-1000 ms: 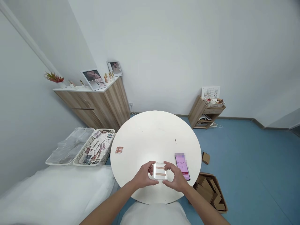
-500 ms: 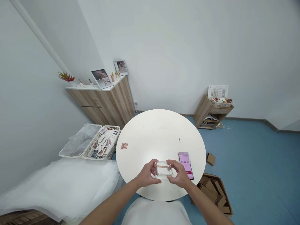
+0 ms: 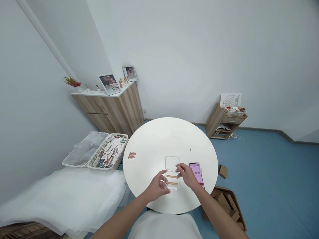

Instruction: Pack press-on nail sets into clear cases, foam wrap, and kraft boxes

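Note:
A clear hinged plastic box [image 3: 171, 185] is held over the near part of the white round table [image 3: 152, 139], its lid swung up and away from me. Two orange-brown strips lie across its inside. My left hand [image 3: 157, 187] grips the box's left side, thumb at the near corner and fingers at the edge. Near the hinge on the right, my right hand [image 3: 186, 174] pinches the box's edge with thumb and forefinger. To the left on the table lies a card of reddish press-on nails [image 3: 132, 155].
A phone [image 3: 196, 172] showing a timer lies beside my right hand. Left of the table stand a white basket of nail cards [image 3: 111, 151] and a basket of clear plastic [image 3: 86, 149]. A carton of brown boxes [image 3: 226, 204] sits on the floor at right.
The clear box has gone from closed to open, its lid swung away from me. My right hand has moved up to the hinge area; my left hand keeps its hold.

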A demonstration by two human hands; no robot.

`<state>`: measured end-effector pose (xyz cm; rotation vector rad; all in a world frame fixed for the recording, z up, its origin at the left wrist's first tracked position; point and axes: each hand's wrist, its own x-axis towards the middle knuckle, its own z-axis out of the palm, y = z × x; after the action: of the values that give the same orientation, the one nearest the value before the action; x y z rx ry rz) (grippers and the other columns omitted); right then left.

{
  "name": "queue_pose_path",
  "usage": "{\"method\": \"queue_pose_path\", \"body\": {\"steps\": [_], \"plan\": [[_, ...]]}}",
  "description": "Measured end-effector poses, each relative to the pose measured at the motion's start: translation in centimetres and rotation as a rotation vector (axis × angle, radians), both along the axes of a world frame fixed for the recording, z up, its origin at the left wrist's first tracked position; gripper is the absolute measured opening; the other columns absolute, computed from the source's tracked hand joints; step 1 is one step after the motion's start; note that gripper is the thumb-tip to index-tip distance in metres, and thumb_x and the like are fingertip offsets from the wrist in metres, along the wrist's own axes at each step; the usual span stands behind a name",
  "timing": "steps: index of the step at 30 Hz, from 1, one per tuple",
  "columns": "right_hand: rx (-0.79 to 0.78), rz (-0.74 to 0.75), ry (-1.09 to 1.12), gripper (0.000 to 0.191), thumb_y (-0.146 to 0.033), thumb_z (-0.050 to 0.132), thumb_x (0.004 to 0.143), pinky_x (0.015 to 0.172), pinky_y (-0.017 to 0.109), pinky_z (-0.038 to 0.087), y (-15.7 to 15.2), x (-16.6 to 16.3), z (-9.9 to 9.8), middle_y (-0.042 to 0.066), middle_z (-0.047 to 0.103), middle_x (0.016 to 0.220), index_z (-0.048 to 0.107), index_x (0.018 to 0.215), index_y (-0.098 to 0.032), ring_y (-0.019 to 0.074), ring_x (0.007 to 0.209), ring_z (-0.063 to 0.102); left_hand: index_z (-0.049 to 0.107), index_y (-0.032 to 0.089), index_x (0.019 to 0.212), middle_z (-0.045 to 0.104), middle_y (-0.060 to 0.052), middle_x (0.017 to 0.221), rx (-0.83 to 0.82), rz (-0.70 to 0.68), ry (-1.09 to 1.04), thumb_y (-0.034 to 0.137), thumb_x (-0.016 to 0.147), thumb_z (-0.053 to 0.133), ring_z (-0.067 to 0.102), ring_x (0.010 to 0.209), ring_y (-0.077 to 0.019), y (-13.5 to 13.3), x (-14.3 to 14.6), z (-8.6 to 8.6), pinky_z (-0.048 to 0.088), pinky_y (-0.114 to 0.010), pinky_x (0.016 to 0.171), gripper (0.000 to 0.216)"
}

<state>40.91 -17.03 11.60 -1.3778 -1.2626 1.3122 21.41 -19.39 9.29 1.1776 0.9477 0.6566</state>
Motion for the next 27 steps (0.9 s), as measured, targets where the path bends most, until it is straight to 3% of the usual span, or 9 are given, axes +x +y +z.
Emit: {"method": "queue_pose_path", "body": {"steps": [6,12,16,20,24,27], "plan": [[-0.044,-0.089,0.008,0.034,-0.047,0.051,0.074,0.06,0.03,0.051,-0.9,0.5,-0.8,0.004,0.059,0.076,0.06,0.088,-0.017,0.0165,0.071,0.058,0.023,0.025,0.133,0.049,-0.006,0.104,-0.077,0.058,-0.012,0.025,0.055,0.077,0.055,0.075,-0.0097,-0.5,0.2,0.1,0.047,-0.028,0.07,0.095],[-0.102,-0.128,0.055,0.038,-0.048,0.051,0.073,0.056,0.029,0.05,-1.5,0.6,-2.1,0.003,0.056,0.073,0.06,0.091,-0.016,0.0138,0.062,0.055,0.053,0.017,0.108,0.056,-0.003,0.085,-0.136,0.102,0.104,0.043,0.072,0.059,0.056,0.068,-0.0098,-0.5,0.6,0.4,0.045,-0.027,0.066,0.046],[-0.125,-0.132,0.066,0.04,-0.048,0.05,0.074,0.06,0.031,0.05,-1.7,0.1,-2.0,0.003,0.058,0.075,0.06,0.096,-0.016,0.011,0.054,0.053,0.057,0.014,0.098,0.056,-0.001,0.073,-0.119,0.165,0.093,0.042,0.068,0.063,0.055,0.062,-0.0096,-0.5,0.9,-0.4,0.046,-0.027,0.063,0.041],[-0.151,-0.117,0.111,0.041,-0.045,0.051,0.075,0.071,0.034,0.051,-2.3,0.1,-2.0,0.005,0.061,0.088,0.059,0.106,-0.018,0.0111,0.06,0.055,0.057,0.014,0.098,0.056,-0.001,0.072,-0.146,0.232,0.077,0.04,0.066,0.065,0.056,0.061,-0.0099,-0.7,0.9,-1.6,0.046,-0.027,0.063,0.042],[-0.207,-0.122,0.054,0.05,-0.041,0.051,0.075,0.078,0.035,0.049,-3.9,0.4,-3.7,0.006,0.057,0.105,0.048,0.121,-0.021,0.0124,0.071,0.058,0.057,0.014,0.096,0.056,0.0,0.068,-0.188,0.289,0.098,0.037,0.065,0.066,0.055,0.06,-0.0099,-0.7,0.7,-2.6,0.046,-0.027,0.061,0.04],[-0.227,-0.106,-0.03,0.047,-0.035,0.05,0.075,0.08,0.035,0.047,-5.1,0.3,-5.5,0.007,0.055,0.11,0.049,0.12,-0.023,0.0141,0.078,0.058,0.058,0.014,0.095,0.057,0.0,0.068,-0.212,0.31,0.133,0.037,0.064,0.066,0.056,0.062,-0.0107,-0.4,0.6,-3.5,0.047,-0.027,0.063,0.04]]}}
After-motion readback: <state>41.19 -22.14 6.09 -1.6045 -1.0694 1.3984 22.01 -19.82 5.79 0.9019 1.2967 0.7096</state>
